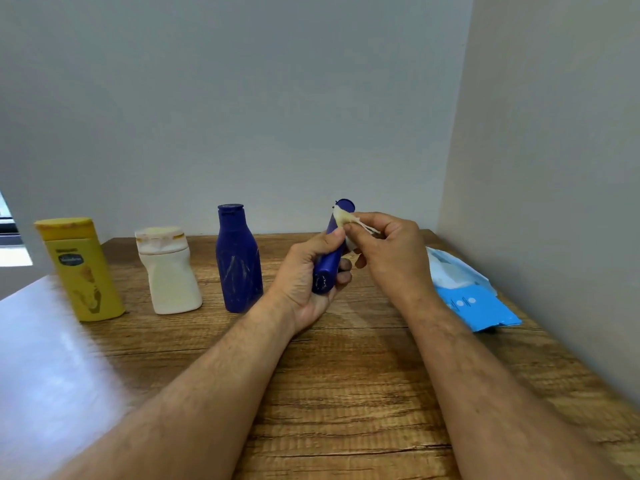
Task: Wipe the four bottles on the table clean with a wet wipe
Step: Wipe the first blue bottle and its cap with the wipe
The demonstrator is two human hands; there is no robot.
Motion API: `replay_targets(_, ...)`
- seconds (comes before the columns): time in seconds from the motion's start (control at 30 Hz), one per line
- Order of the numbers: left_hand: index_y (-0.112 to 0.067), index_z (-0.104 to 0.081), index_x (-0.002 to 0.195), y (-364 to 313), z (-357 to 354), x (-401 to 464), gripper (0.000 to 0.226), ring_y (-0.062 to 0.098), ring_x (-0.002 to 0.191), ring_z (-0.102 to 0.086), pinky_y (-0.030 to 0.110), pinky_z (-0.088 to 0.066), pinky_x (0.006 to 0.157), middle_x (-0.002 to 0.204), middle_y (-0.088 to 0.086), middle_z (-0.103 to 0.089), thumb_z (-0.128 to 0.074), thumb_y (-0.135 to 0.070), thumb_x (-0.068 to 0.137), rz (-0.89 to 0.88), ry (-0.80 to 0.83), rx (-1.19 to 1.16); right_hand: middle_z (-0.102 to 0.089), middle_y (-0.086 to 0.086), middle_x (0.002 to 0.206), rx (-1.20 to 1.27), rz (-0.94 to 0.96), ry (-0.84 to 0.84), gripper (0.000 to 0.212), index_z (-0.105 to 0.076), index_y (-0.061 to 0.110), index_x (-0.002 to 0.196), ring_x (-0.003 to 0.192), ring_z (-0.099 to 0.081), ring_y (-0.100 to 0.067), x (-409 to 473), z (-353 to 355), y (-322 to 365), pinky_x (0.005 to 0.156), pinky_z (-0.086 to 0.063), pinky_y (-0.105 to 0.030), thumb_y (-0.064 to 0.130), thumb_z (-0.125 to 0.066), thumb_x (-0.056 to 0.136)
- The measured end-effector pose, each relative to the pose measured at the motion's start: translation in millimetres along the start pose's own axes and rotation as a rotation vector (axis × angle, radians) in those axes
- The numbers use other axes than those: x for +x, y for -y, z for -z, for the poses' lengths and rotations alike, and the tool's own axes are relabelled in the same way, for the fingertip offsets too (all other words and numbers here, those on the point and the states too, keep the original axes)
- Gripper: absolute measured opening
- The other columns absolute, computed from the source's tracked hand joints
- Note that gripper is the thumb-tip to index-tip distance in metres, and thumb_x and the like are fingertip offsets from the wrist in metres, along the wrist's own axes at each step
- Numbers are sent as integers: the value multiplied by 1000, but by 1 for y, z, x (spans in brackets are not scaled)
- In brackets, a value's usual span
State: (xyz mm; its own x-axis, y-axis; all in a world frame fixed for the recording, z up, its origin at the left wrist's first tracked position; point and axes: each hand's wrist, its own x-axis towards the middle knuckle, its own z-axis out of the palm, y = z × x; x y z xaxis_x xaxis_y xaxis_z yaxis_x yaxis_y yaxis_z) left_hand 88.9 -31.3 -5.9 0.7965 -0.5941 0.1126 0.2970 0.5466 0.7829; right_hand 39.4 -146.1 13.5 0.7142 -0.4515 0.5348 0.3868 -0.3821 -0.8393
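Observation:
My left hand grips a slim blue bottle, tilted with its base toward me and its cap pointing up and away. My right hand pinches a crumpled, yellow-stained wet wipe against the bottle's upper part just below the cap. Three more bottles stand upright in a row on the wooden table: a yellow bottle at far left, a dented cream-white bottle beside it, and a dark blue bottle with pale smears, just left of my left hand.
A blue pack of wet wipes lies at the right, against the side wall, with a white wipe sticking out of its opening. Walls close the table at the back and the right. Glare covers the table's left part.

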Motion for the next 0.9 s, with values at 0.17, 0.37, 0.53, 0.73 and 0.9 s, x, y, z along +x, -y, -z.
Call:
replay_targets(0.17,-1,-69,111,1,2,0,35,16,70,-56,25,-46,59,90,10,-65,-71,-15,79,11,-14,3,-72,9,70,6,9,56,3,-78,20,84,65,-63,0,0,7,0,57,-46,-17,22,-77,82)
replay_targets(0.37,4,-62,124,0,5,0,60,18,73,-55,28,-44,64,104,16,-64,-76,-17,69,24,-32,32,-70,17,78,4,28,-48,3,-72,31,89,67,-60,11,-1,5,4,58,-42,-4,33,-70,89)
replay_targets(0.53,1,-69,106,0,1,-2,37,18,71,-54,30,-43,66,91,14,-68,-67,-15,73,30,-82,71,-69,12,68,-10,33,-12,3,-76,20,85,59,-61,6,-1,8,5,54,-44,-8,22,-75,84)
replay_targets(0.73,-10,-76,87,2,2,-2,15,19,75,-59,31,-44,69,82,7,-71,-64,-13,79,-33,-93,188,-72,8,74,-22,49,29,3,-77,18,86,67,-64,2,-2,6,4,58,-46,-9,18,-75,83)
replay_targets(0.9,-14,-68,120,2,5,4,51,22,92,-66,38,-55,80,111,12,-70,-69,-13,70,-179,-42,415,-73,11,92,-60,91,-61,21,-75,22,102,85,-67,-2,0,1,2,66,-48,-6,35,-72,87)
